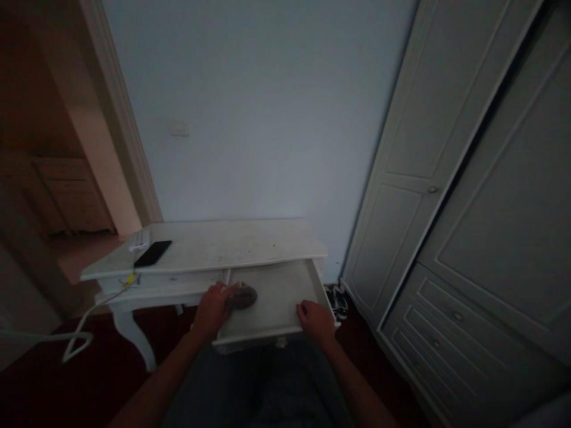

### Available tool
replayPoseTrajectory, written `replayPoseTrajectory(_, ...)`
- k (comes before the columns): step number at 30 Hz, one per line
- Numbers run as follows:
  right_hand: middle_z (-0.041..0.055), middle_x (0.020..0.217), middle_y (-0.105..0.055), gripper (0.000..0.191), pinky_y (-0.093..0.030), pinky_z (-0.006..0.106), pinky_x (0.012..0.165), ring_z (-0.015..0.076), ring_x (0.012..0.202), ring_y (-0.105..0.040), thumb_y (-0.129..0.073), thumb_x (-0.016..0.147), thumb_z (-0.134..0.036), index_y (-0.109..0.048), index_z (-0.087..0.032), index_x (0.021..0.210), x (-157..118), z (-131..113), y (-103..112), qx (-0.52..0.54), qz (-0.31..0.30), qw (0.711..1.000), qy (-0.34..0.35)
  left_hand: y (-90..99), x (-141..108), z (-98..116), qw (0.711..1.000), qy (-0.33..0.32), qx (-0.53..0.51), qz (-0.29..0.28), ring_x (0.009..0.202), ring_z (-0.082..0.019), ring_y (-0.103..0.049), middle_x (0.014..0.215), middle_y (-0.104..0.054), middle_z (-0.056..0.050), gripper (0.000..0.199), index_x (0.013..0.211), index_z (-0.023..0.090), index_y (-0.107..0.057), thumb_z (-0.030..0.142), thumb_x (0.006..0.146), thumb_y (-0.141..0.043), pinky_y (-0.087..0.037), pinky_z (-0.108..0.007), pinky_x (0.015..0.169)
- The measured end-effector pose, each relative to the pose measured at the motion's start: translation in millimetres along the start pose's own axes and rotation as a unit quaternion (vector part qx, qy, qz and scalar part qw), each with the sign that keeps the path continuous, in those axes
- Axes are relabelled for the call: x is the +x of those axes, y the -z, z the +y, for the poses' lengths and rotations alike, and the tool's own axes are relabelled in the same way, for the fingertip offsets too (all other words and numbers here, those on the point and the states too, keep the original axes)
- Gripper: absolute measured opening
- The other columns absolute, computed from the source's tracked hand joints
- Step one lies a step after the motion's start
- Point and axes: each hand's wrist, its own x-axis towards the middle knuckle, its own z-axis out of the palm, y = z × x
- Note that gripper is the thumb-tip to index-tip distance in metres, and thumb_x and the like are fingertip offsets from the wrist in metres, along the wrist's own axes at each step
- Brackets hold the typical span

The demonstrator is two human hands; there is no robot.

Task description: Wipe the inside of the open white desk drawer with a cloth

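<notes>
A white drawer (272, 297) stands pulled out of the white table (241, 241), its visible floor bare. At its left side, my left hand (212, 312) is closed on a dark, brownish oval object (241, 296); the dim light hides what kind it is. The object is over the left part of the drawer. My right hand (316, 321) lies over the drawer's front right corner, fingers curled at the rim. A small knob (281, 342) shows on the drawer front.
On the tabletop's left end lie a dark phone (153, 254) and a white power strip (140, 240). A white cable (84, 327) hangs off to the left. Black-and-white shoes (338, 302) sit on the floor beside the table. A tall wardrobe (401, 232) stands on the right.
</notes>
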Motion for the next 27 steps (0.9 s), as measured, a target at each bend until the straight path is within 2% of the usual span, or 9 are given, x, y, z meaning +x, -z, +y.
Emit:
replayPoseTrajectory(4, 0.0034, 0.097, -0.08, 0.036, -0.037, 0.029, 0.069, 0.0189, 0.089, -0.074, -0.046, 0.109, -0.042, -0.075, -0.025, 0.095, 0, 2, 0, -0.003, 0.001, 1.0, 0.006, -4.1, 45, -5, 0.999, 0.029, -0.025, 0.03, 0.118, -0.031, -0.063, 0.127, -0.067, -0.015, 0.056, 0.146, 0.021, -0.062, 0.017, 0.09, -0.062, -0.049, -0.038, 0.098)
replayPoseTrajectory(7, 0.0029, 0.097, -0.08, 0.036, -0.036, 0.029, 0.067, 0.0186, 0.087, -0.073, -0.046, 0.109, -0.042, -0.075, -0.025, 0.094, -1, 2, -1, -0.003, 0.002, 1.0, 0.007, -6.5, 53, -8, 0.998, 0.027, -0.045, 0.029, 0.116, -0.032, -0.064, 0.124, -0.069, -0.015, 0.045, 0.133, 0.019, -0.069, 0.024, 0.089, -0.065, -0.05, -0.039, 0.097)
replayPoseTrajectory(9, 0.0031, 0.098, -0.08, 0.036, -0.036, 0.029, 0.068, 0.0186, 0.088, -0.073, -0.046, 0.109, -0.042, -0.074, -0.025, 0.094, -2, 2, -1, 0.0, 0.003, 1.0, 0.005, -8.1, 42, -11, 0.998, 0.013, -0.062, 0.018, 0.113, -0.031, -0.065, 0.119, -0.071, -0.014, 0.035, 0.119, 0.019, -0.074, 0.029, 0.086, -0.069, -0.05, -0.039, 0.097)
replayPoseTrajectory(12, 0.0038, 0.099, -0.08, 0.037, -0.036, 0.029, 0.069, 0.0187, 0.09, -0.073, -0.044, 0.11, -0.042, -0.074, -0.025, 0.096, -3, 0, 0, 0.007, 0.003, 1.0, 0.001, -10.1, 9, -16, 0.996, -0.005, -0.091, 0.003, 0.108, -0.03, -0.066, 0.113, -0.072, -0.012, 0.029, 0.106, 0.019, -0.075, 0.039, 0.085, -0.07, -0.052, -0.04, 0.098)
replayPoseTrajectory(15, 0.0043, 0.1, -0.079, 0.035, -0.036, 0.029, 0.071, 0.019, 0.092, -0.072, -0.044, 0.109, -0.04, -0.074, -0.024, 0.098, -3, -1, 2, 0.013, 0.001, 1.0, -0.001, -12.4, -25, -19, 0.993, -0.018, -0.118, -0.005, 0.104, -0.03, -0.067, 0.109, -0.072, -0.012, 0.031, 0.102, 0.019, -0.075, 0.044, 0.084, -0.07, -0.055, -0.042, 0.096)
replayPoseTrajectory(18, 0.0048, 0.102, -0.079, 0.034, -0.037, 0.029, 0.072, 0.0195, 0.094, -0.072, -0.046, 0.109, -0.039, -0.074, -0.024, 0.097, -3, -2, 4, 0.013, 0.001, 1.0, -0.001, -15.5, -36, -21, 0.99, -0.018, -0.143, 0.003, 0.105, -0.029, -0.068, 0.108, -0.072, -0.011, 0.029, 0.104, 0.021, -0.075, 0.038, 0.081, -0.07, -0.056, -0.042, 0.097)
replayPoseTrajectory(21, 0.0047, 0.102, -0.079, 0.034, -0.037, 0.029, 0.071, 0.0194, 0.094, -0.072, -0.045, 0.109, -0.039, -0.073, -0.024, 0.098, -3, -2, 4, 0.008, 0.001, 1.0, 0.0, -17.1, -18, -22, 0.987, -0.005, -0.157, 0.022, 0.109, -0.028, -0.067, 0.112, -0.071, -0.01, 0.031, 0.11, 0.022, -0.074, 0.031, 0.08, -0.069, -0.055, -0.04, 0.099)
replayPoseTrajectory(27, 0.0041, 0.101, -0.079, 0.036, -0.036, 0.029, 0.07, 0.0188, 0.093, -0.073, -0.044, 0.11, -0.039, -0.073, -0.023, 0.097, -3, -1, 5, -0.009, -0.003, 1.0, 0.009, -13.0, 47, -26, 0.987, 0.023, -0.151, 0.044, 0.116, -0.03, -0.064, 0.123, -0.07, -0.012, 0.037, 0.119, 0.023, -0.07, 0.032, 0.083, -0.071, -0.051, -0.041, 0.102)
